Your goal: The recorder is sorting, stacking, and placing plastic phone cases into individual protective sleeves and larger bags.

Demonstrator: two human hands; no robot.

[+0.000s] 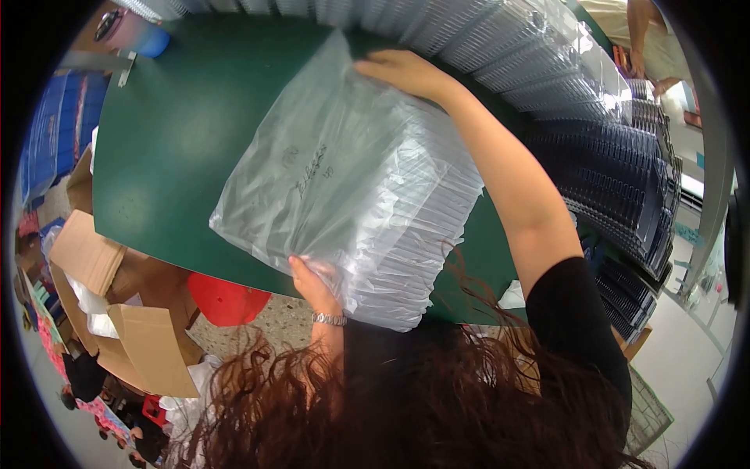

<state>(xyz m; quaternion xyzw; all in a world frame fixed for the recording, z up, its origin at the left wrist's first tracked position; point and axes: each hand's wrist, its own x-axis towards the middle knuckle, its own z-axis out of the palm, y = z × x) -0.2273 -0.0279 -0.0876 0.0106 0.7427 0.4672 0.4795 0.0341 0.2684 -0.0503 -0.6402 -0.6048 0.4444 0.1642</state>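
Note:
A large clear plastic bag [269, 180] with dark handwriting on it lies slanted over the green table. Its right part covers a long stack of thin layered pieces in whitish film [414, 211]; their exact kind is hidden by the plastic. At the bag's near edge, my left hand [314, 288] grips the plastic with the thumb on top, its other fingers partly hidden. My right hand [406, 74] reaches around the far end of the bag, fingers along the plastic and thumb out of sight. Bag and stack sit between both hands.
Rows of nested clear trays [508, 55] and black trays [601, 172] line the table's far and right sides. An open cardboard box [156, 344] and a red stool [226, 299] stand left. A pink-blue cup [141, 35] is far left. Another person's arm [639, 35] shows top right.

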